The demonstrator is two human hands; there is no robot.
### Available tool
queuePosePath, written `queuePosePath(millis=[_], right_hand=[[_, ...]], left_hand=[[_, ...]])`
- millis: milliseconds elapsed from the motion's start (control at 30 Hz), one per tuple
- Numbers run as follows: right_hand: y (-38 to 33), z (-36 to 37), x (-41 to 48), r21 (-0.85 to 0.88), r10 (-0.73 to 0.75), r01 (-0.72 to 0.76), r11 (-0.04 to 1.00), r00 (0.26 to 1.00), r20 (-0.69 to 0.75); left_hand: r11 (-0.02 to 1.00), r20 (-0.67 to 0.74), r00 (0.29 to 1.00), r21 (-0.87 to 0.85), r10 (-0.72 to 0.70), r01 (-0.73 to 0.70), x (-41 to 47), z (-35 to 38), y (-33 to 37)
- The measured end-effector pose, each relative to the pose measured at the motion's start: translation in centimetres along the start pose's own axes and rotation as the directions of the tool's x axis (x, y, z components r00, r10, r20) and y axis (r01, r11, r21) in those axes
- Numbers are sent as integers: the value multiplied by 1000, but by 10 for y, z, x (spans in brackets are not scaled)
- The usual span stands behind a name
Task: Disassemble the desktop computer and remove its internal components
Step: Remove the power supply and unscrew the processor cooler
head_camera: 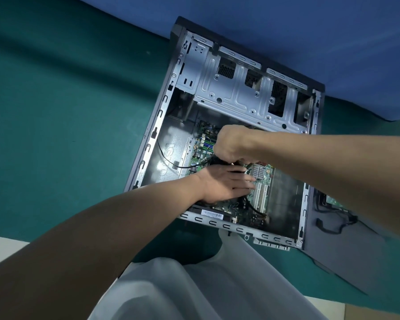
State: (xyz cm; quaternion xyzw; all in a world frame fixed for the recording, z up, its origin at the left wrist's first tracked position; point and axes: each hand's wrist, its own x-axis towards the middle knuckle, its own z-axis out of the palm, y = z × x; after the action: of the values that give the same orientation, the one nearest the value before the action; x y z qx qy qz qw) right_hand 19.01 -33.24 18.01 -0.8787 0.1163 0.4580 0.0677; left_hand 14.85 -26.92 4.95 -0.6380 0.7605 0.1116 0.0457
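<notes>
Where the open case (pixel 153 135) reads "len", left hand (pixel 224 184) lies flat on the motherboard (pixel 204 144). Right hand (pixel 233 144) grips a black cable (pixel 184 167).

Looks like a makeshift repair or teardown station. Shown by a bench (pixel 67 112) draped in teal cloth, backed by a blue sheet (pixel 310 31), carrying an opened desktop case (pixel 238 91) on its side, with a dark panel (pixel 333 250) flat just beside it and a loose black cable (pixel 318 222) on that panel. Pale floor (pixel 0 248) past the bench edge.
</notes>
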Motion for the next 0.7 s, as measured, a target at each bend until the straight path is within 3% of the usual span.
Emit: queuePosePath(millis=[67, 133, 200, 267, 367, 467, 500, 533, 567, 600, 633, 667, 700], right_hand=[[-2, 0, -9, -314, -115, 84, 946, 990, -79], [-3, 1, -12, -580, -284, 192, 792, 956, -72], [-5, 2, -11, -737, -463, 284, 614, 885, -45], [-8, 1, -10, -774, -512, 294, 560, 858, -44], [-4, -3, 0, -561, -467, 321, 763, 874, -135], [5, 2, 9, -79, -183, 167, 983, 946, -268], [9, 2, 10, 186, -7, 55, 981, 969, -248], [13, 3, 12, 406, 164, -103, 908, 979, -118], [15, 3, 11, 515, 236, -256, 818, 966, 107], [15, 2, 12, 507, 204, -339, 792, 931, 304], [13, 3, 14, 446, 165, -343, 827, 905, 391], [10, 5, 18, 367, 167, -331, 869, 895, 412], [5, 7, 20, 304, 175, -287, 908, 922, 346]], left_hand=[[1000, 19, 1000, -11, 13, -12, 2, 1, 0], [999, 33, 999, -37, 18, -17, 2, 0, 0], [997, 40, 999, -79, 16, -13, 1, 0, -1], [996, 29, 999, -85, 16, -14, 1, -1, -1], [999, 15, 999, -17, 29, -29, 2, -3, 0], [1000, 35, 999, -14, 19, -18, 2, -4, 0], [1000, 32, 999, -23, 11, -11, 1, -4, 0], [1000, 29, 1000, -24, 0, 1, 0, -4, 1], [1000, 30, 999, -16, -16, 16, -1, -4, 1], [999, 32, 999, -12, -30, 30, -2, -5, 1], [999, 27, 999, -15, -39, 39, -2, -5, 1], [999, 22, 999, -18, -45, 45, -2, -5, 1], [999, 24, 999, -10, -43, 43, -2, -5, 1]])
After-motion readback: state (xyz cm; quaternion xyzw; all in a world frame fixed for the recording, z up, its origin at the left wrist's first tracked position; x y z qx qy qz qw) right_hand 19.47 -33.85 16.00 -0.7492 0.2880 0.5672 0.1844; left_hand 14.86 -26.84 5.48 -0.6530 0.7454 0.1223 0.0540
